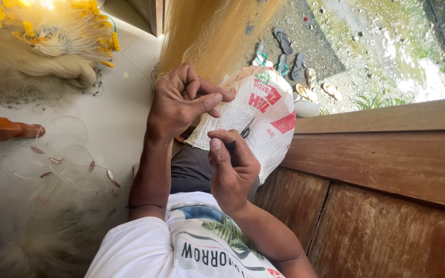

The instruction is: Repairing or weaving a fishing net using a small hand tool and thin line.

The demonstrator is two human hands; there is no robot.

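My left hand (pixel 181 100) is raised in front of me, its thumb and fingers pinched on fine strands of a pale golden fishing net (pixel 207 31) that hangs down from above. Below it, my right hand (pixel 232 167) is closed around a small dark tool (pixel 245 132), whose tip pokes out past the fingers. Both hands work just over a white woven sack with red and green print (pixel 269 110) resting on my lap. My white printed T-shirt fills the bottom of the view.
A heap of net with yellow floats (pixel 52 36) lies on the pale floor at the top left. Thin line with small sinkers (pixel 73 167) loops over the floor beside an orange wooden piece (pixel 1 127). A brown wooden wall (pixel 387 180) runs along the right. Several slippers (pixel 284 51) lie on the ground outside.
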